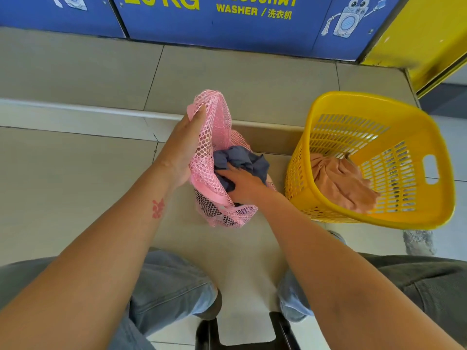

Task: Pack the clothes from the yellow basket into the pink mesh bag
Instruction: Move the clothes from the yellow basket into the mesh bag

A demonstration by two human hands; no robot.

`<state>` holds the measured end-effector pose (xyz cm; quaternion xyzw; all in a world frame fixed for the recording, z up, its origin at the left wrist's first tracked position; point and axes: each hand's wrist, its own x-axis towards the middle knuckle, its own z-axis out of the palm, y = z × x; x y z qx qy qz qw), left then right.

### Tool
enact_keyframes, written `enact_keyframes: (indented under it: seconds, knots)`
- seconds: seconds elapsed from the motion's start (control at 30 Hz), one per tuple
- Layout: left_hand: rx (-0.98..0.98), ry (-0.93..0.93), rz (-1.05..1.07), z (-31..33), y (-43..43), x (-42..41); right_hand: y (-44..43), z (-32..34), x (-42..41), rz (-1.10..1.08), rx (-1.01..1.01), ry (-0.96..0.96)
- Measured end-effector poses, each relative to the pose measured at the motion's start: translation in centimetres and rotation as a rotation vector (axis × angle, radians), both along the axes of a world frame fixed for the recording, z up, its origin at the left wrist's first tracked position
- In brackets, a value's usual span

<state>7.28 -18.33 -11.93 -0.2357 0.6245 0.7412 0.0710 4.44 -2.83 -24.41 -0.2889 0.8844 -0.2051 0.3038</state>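
With the left hand (185, 147) gripping the bag (217, 117) open on the floor, the right hand (243, 184), fingers curled on the grey garment (240, 156), should push it deep, leaving room for the orange cloth (341, 184) in the basket (366, 97) alongside.

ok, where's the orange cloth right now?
Head view, right side: the crumpled peach-orange cloth lies inside the yellow slatted plastic basket, against its near-left wall, just right of the pink mesh bag.
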Motion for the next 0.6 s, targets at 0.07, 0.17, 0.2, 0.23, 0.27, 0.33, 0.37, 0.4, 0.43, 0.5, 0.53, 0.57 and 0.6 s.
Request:
enact_keyframes:
  seconds: [0.07,0.17,0.2,0.23,0.27,0.33,0.37,0.4,0.43,0.5,0.53,0.57,0.6]
  knots:
    - [-0.002,-0.001,0.006,-0.2,-0.5,0.1,0.3,0.3,-0.3,-0.203,-0.170,-0.136]
    - [-0.012,-0.007,0.006,-0.4,-1.1,0.2,0.7,0.3,-0.4,-0.660,-0.389,0.063]
    - [-0.019,-0.004,0.006,-0.4,-1.3,0.2,1.0,-0.1,-0.7,-0.785,-0.358,0.122]
    - [-0.025,0.000,0.004,-0.5,-1.4,0.2,1.3,-0.4,-1.0,-0.872,-0.261,0.106]
    - [-0.030,0.001,0.004,-0.6,-1.5,0.3,1.4,-0.9,-1.3,-0.906,-0.137,0.023]
    - [-0.042,-0.005,0.009,-0.9,-1.5,0.2,1.4,-1.7,-1.7,-0.877,0.008,-0.149]
    - [-0.043,-0.009,0.012,-1.0,-1.6,0.2,1.1,-1.8,-1.9,-0.850,0.055,-0.176]
    - [-0.042,-0.012,0.017,-1.1,-1.6,0.1,0.7,-1.7,-2.1,-0.820,0.107,-0.169]
    - [-0.043,-0.013,0.022,-1.2,-1.6,0.0,0.3,-1.4,-2.3,-0.789,0.153,-0.149]
    - [-0.049,-0.016,0.028,-1.3,-1.7,-0.2,-0.6,-0.5,-2.7,-0.739,0.157,-0.103]
    - [-0.049,-0.016,0.030,-1.3,-1.7,-0.3,-0.9,-0.1,-2.8,-0.717,0.112,-0.080]
    - [-0.050,-0.014,0.035,-1.4,-1.7,-0.3,-1.1,0.2,-2.7,-0.683,0.051,-0.048]
    - [-0.056,-0.013,0.042,-1.3,-1.7,-0.4,-1.3,0.7,-2.5,-0.630,-0.003,0.004]
